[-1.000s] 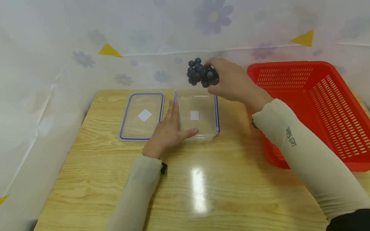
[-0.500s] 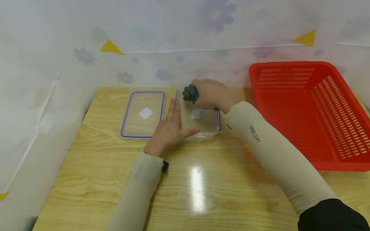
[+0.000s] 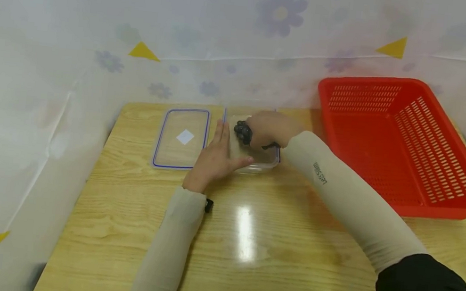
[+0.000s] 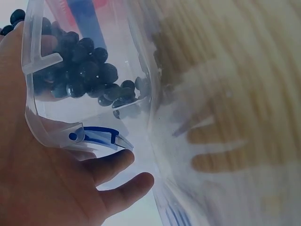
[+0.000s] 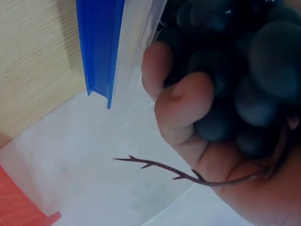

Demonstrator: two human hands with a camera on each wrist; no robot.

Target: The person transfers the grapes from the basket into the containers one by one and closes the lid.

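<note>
A bunch of dark grapes (image 3: 243, 131) is held in my right hand (image 3: 271, 128), inside the clear plastic container (image 3: 262, 166). In the right wrist view, fingers curl round the grapes (image 5: 225, 61) and a bare stem (image 5: 164, 167) sticks out below. The left wrist view shows the grapes (image 4: 80, 70) through the container's clear wall. My left hand (image 3: 213, 160) rests against the container's left side, fingers straight and thumb along the near rim. A blue side clip (image 4: 99, 134) hangs beside its fingers. The clear lid (image 3: 172, 153) with a blue seal lies flat to the left.
A large red plastic basket (image 3: 323, 98) stands on the right of the wooden table (image 3: 122, 228). Behind the container, a white flower-patterned sheet (image 3: 211, 29) with yellow tape pieces (image 3: 144, 51) rises at the table's back edge.
My right hand has come down from above the back of the container into it, carrying the grapes. The left hand stays against the container's side; the head view has tilted slightly.
</note>
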